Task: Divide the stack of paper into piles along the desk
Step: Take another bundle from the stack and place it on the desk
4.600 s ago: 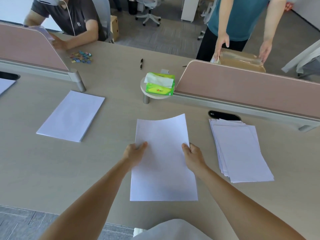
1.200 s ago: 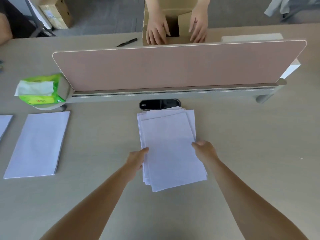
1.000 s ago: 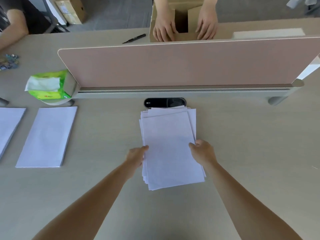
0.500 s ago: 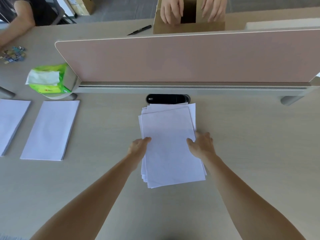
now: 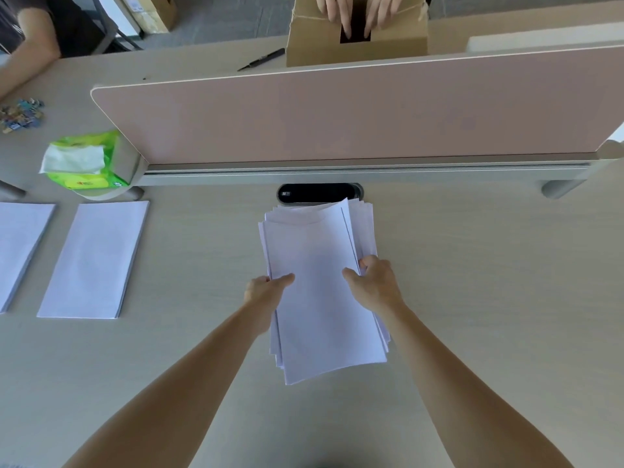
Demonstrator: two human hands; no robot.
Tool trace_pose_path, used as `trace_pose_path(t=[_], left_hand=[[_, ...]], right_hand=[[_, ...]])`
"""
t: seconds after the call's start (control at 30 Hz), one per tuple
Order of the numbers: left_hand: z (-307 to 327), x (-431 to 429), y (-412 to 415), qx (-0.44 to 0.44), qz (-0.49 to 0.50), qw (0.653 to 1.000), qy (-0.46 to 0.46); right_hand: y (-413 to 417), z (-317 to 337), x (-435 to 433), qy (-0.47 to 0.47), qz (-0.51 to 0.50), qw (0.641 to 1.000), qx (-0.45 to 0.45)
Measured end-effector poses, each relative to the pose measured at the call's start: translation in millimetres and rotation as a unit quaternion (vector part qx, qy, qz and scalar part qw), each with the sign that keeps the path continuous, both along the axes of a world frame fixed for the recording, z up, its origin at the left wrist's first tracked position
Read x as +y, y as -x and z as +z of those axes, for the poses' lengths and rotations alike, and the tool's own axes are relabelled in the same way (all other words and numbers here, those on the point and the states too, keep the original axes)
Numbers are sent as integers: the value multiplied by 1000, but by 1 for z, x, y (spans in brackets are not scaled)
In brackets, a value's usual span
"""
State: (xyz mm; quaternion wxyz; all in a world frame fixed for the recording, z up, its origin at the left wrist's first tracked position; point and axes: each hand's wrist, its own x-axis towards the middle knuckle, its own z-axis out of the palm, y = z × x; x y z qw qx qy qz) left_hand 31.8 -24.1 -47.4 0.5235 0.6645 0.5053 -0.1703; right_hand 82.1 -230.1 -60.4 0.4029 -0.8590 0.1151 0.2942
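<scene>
The desk (image 5: pixel 472 298) fills the view, with the pink divider (image 5: pixel 337 116) running across at twelve o'clock. The stack (image 5: pixel 324 298) lies at the centre, its far end just short of the dark cable port (image 5: pixel 319 193) and its sheets fanned unevenly. At nine o'clock lies a finished pile (image 5: pixel 96 260), and another pile (image 5: pixel 18 248) is cut off by the frame's left edge.

A few seconds back, both hands were laying a batch down further left; now they have come back to the stack. Over the last second a top batch has come away: its far edge bows up, and its right side stands clear of the sheets beneath, which half a second ago lay flat.

The left hand (image 5: pixel 265 293) pinches the batch's left edge, thumb on top. The right hand (image 5: pixel 373 282) is closed on the right edge, thumb on top, fingers curled under.

So a third pile is probably under way, likely bound for bare desk beside the stack.
</scene>
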Motion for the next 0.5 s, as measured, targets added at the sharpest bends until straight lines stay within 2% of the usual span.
trace_pose_path(t=[0.1, 0.23, 0.37, 0.5], left_hand=[[5, -4, 1, 18, -1, 998, 54], [5, -13, 7, 27, -112, 993, -34], [2, -9, 14, 17, -170, 972, -159], [2, -7, 15, -1, -145, 983, -115]], right_hand=[[3, -2, -3, -28, -38, 999, 18], [5, -6, -10, -8, -40, 998, 43], [10, -9, -12, 65, -27, 997, 45], [12, -9, -13, -8, -80, 996, 43]])
